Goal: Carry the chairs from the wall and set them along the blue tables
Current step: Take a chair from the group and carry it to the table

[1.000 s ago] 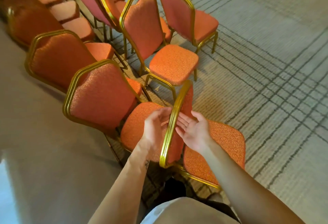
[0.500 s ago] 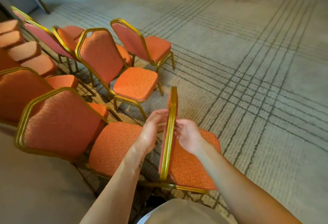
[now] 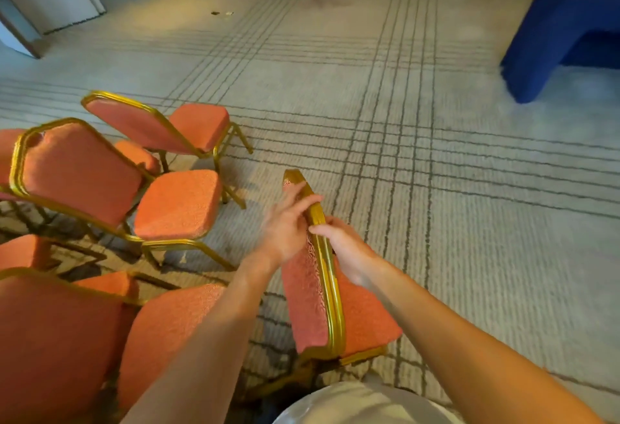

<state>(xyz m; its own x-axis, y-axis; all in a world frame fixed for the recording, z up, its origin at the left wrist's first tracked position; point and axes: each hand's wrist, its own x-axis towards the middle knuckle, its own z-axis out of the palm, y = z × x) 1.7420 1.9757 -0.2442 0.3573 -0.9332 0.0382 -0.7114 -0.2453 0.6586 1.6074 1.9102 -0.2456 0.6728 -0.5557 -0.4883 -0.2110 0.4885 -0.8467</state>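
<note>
The chair [image 3: 313,292] is gripped at its back rail by left hand [image 3: 285,227] and right hand [image 3: 344,247]; best lifted straight up, clear of neighbouring chairs [image 3: 176,209], before turning toward the blue surface [image 3: 563,21].

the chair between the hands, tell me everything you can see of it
The orange padded chair with a gold metal frame is seen nearly edge-on from above. Patterned orange fabric covers its back and the seat, which juts to the right of the back. The gold tube rims the back and shows under the seat. The left hand and right hand both grip the back's top rim. Its legs are hidden.
</note>
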